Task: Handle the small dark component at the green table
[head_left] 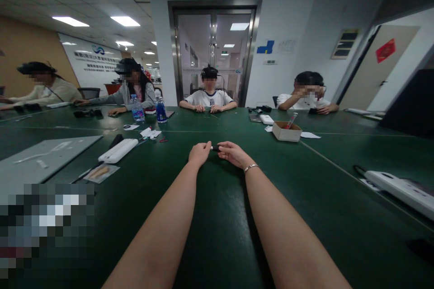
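A small black stick-like object with a silvery part (215, 148) spans the gap between my two hands, over the green table (217, 198). My left hand (200, 153) pinches its silvery end, thumb and fingers closed. At the black end, the thumb and fingertips of my right hand (233, 153) are closed on it. Both ends are partly covered by my fingers, and the exact kind of object is too small to make out. A silver bracelet (251, 168) circles my right wrist.
On the left lie a white power strip (118, 151), a plastic packet (100, 173) and a grey board (50, 153). Two bottles (161, 109) stand farther back. An open cardboard box (286, 133) and another power strip (403, 189) are on the right. Several people sit around the table.
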Demonstrator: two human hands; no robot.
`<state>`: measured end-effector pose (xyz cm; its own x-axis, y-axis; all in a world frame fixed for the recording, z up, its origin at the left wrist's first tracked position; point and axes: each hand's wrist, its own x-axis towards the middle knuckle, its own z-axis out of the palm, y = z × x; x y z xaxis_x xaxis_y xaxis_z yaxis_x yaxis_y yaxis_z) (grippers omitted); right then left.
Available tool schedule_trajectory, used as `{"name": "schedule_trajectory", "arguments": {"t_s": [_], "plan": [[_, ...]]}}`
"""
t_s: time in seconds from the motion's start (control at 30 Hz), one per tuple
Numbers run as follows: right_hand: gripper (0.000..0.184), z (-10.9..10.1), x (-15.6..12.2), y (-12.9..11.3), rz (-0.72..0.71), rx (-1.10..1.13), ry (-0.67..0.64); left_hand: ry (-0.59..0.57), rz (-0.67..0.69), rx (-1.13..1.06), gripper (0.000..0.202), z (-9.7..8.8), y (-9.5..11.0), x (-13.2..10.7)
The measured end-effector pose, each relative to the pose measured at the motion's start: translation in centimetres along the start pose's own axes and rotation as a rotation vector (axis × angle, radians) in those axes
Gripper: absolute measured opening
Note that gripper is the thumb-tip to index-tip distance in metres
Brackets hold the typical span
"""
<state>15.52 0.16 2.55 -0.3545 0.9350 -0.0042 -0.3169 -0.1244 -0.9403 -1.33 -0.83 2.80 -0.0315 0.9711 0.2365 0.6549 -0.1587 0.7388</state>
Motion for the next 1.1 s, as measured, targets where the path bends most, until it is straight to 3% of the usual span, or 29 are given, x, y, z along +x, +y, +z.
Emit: {"name": "schedule_trajectory", "arguments": {"t_s": [0.2,0.3,0.4,0.57,0.77,1.1], "plan": [[0.007,0.1,0.2,-0.1,0.031,0.021,0.083,-0.060,0.098,-0.259,0.035,1.0,-2.0,1.2],[0.007,0.2,0.2,-0.1,0.028,0.017,0.091,-0.073,0.133,-0.430,0.028,1.1,-1.9,1.3],[0.008,0.3,0.2,-0.1,0.023,0.012,0.081,-0.098,0.072,-0.511,0.025,1.0,-1.4,1.1],[0.008,0.4,0.1,-0.2,0.033,-0.010,0.063,-0.049,0.039,-0.517,0.017,0.9,-1.0,1.0],[0.007,0.2,0.2,-0.1,0.035,-0.005,0.047,-0.141,0.036,-0.537,0.021,1.1,-0.9,1.2],[0.009,0.1,-0.2,-0.1,0.034,0.044,0.058,-0.090,0.049,-0.409,0.030,1.9,-1.7,1.1]]}}
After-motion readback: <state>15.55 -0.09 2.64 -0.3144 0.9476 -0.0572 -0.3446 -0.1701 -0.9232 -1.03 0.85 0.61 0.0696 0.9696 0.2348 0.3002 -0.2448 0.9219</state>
